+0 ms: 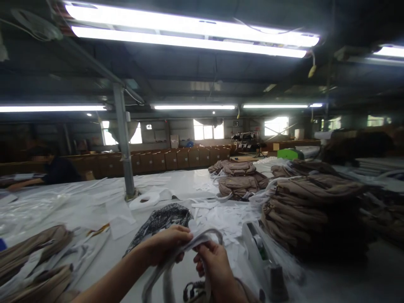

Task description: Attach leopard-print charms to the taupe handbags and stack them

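Note:
Low in the middle of the head view, my left hand pinches a greyish-white bag strap, which looks wrapped in thin pale material. My right hand grips the same strap a little to the right, thumb and fingers pressed together. The strap arches above the right hand and hangs in a loop below the left. Dark hardware on a brownish item shows under the hands, mostly cut off by the frame's bottom. To the right of my right hand stands a grey tape dispenser. A black-and-white speckled cloth lies beyond my left hand.
Brown bags are stacked high on the right, with more bags behind. Other brown bags lie at left. White paper strips litter the table. A metal post rises beside a white roll. A person is far left.

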`<state>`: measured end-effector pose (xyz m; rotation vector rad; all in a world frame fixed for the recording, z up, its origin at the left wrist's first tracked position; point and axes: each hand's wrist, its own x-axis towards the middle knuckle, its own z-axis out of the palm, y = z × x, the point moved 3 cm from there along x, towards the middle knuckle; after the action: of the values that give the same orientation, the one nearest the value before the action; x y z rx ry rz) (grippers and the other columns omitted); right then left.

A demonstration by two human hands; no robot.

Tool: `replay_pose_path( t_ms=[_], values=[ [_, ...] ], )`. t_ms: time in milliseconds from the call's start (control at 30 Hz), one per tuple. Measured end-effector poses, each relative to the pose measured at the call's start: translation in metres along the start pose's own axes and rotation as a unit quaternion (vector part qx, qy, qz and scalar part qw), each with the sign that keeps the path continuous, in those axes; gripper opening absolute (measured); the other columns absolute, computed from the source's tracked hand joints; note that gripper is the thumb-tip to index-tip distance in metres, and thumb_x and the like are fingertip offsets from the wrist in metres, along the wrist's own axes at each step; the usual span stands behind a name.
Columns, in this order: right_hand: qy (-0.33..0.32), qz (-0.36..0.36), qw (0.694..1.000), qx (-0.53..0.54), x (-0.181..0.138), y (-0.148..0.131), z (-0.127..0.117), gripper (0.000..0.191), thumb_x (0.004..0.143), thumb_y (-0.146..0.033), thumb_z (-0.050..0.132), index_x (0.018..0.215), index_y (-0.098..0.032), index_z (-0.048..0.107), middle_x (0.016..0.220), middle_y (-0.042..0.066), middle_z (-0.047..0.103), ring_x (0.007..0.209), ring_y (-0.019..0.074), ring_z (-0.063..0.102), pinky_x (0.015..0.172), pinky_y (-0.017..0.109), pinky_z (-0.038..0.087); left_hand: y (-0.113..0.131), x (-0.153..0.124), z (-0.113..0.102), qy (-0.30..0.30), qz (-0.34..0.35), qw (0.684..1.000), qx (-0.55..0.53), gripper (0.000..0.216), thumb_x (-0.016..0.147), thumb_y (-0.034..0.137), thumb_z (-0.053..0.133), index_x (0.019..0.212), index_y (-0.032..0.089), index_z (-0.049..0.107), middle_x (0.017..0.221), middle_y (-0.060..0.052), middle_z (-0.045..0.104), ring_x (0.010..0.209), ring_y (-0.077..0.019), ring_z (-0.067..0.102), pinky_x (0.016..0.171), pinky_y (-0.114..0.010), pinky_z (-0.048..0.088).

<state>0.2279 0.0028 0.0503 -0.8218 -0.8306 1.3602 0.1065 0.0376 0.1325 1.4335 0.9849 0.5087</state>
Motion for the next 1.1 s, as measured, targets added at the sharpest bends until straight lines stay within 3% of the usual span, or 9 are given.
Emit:
replay_pose_path(
  t_ms=[167, 267, 333, 433, 533, 667, 767, 933, 1100],
  values=[
    [-0.009, -0.044, 0.999, -0.009, -0.013, -0.021, -0.006, 0.039, 0.059, -0.041, 0.077, 0.078, -0.016, 0.055, 0.053, 0.002, 0.064, 0.040, 0.0117, 0.055, 0.037, 0.018, 0.036, 0.005, 0.003, -0.002, -0.015, 0.004, 1.000, -0.005, 0.007, 0.064, 0.018, 0.064, 0.061, 0.012, 0.063, 0.053, -0.002, 0.060, 0.039, -0.0081, 0.050, 0.038, -0.017, 0.040],
    [-0.089, -0.070, 0.993, 0.011, -0.021, -0.043, -0.002, 0.025, 0.062, -0.026, 0.073, 0.081, -0.013, 0.064, 0.074, 0.008, 0.070, 0.069, 0.0175, 0.066, 0.057, 0.023, 0.047, 0.005, 0.006, -0.006, -0.008, 0.004, 1.000, -0.022, 0.003, 0.062, 0.016, 0.063, 0.062, 0.013, 0.062, 0.056, -0.003, 0.062, 0.043, -0.0087, 0.052, 0.043, -0.018, 0.043],
    [-0.153, -0.068, 0.986, 0.021, -0.025, -0.054, 0.002, 0.032, 0.060, -0.019, 0.073, 0.091, -0.015, 0.068, 0.087, 0.008, 0.070, 0.088, 0.0200, 0.065, 0.074, 0.027, 0.048, 0.005, 0.008, -0.008, 0.000, 0.007, 0.999, -0.035, 0.004, 0.061, 0.017, 0.063, 0.062, 0.014, 0.061, 0.059, -0.003, 0.064, 0.046, -0.0092, 0.053, 0.046, -0.018, 0.044],
    [-0.199, -0.087, 0.976, -0.016, -0.024, -0.061, 0.005, 0.043, 0.059, -0.020, 0.078, 0.101, -0.020, 0.069, 0.091, 0.005, 0.069, 0.092, 0.0208, 0.064, 0.085, 0.032, 0.046, 0.004, 0.010, -0.009, 0.013, 0.015, 0.999, -0.051, 0.008, 0.060, 0.018, 0.064, 0.066, 0.015, 0.060, 0.062, -0.003, 0.065, 0.047, -0.0099, 0.054, 0.045, -0.018, 0.042],
    [-0.153, -0.151, 0.969, -0.124, -0.015, -0.062, 0.001, 0.028, 0.072, -0.039, 0.071, 0.090, -0.019, 0.072, 0.085, 0.006, 0.067, 0.071, 0.0174, 0.064, 0.069, 0.030, 0.050, 0.001, 0.014, -0.009, 0.034, 0.021, 0.998, -0.056, 0.016, 0.062, 0.026, 0.065, 0.074, 0.015, 0.062, 0.060, -0.003, 0.064, 0.041, -0.0095, 0.050, 0.038, -0.018, 0.037],
    [-0.085, -0.232, 0.944, -0.219, -0.008, -0.066, 0.005, 0.032, 0.078, -0.049, 0.063, 0.079, -0.018, 0.073, 0.082, 0.005, 0.061, 0.057, 0.0117, 0.056, 0.048, 0.022, 0.044, -0.003, 0.023, -0.012, 0.089, 0.055, 0.993, -0.062, 0.028, 0.065, 0.041, 0.067, 0.068, 0.014, 0.062, 0.052, 0.000, 0.058, 0.041, -0.0114, 0.050, 0.040, -0.021, 0.037],
    [-0.091, -0.209, 0.960, -0.166, -0.004, -0.070, 0.017, 0.033, 0.072, -0.048, 0.069, 0.082, -0.016, 0.071, 0.071, 0.004, 0.062, 0.051, 0.0120, 0.057, 0.041, 0.020, 0.041, -0.001, 0.027, -0.018, 0.142, 0.104, 0.982, -0.071, 0.026, 0.064, 0.040, 0.067, 0.064, 0.015, 0.059, 0.052, 0.000, 0.058, 0.048, -0.0141, 0.054, 0.048, -0.024, 0.042],
    [-0.084, -0.186, 0.976, -0.073, 0.011, -0.079, 0.035, 0.038, 0.067, -0.050, 0.072, 0.078, -0.015, 0.064, 0.059, 0.000, 0.062, 0.049, 0.0134, 0.061, 0.045, 0.021, 0.046, 0.022, 0.025, -0.023, 0.224, 0.197, 0.954, -0.042, 0.026, 0.066, 0.041, 0.066, 0.064, 0.016, 0.059, 0.051, 0.003, 0.056, 0.047, -0.0119, 0.049, 0.048, -0.023, 0.034],
    [-0.058, -0.137, 0.985, -0.086, 0.028, -0.081, 0.039, 0.054, 0.060, -0.064, 0.069, 0.073, -0.012, 0.059, 0.047, -0.001, 0.057, 0.036, 0.0121, 0.054, 0.035, 0.020, 0.041, 0.034, 0.019, -0.015, 0.242, 0.248, 0.938, -0.002, 0.024, 0.068, 0.039, 0.065, 0.070, 0.016, 0.062, 0.054, 0.004, 0.058, 0.049, -0.0114, 0.048, 0.050, -0.022, 0.033]
  ],
)
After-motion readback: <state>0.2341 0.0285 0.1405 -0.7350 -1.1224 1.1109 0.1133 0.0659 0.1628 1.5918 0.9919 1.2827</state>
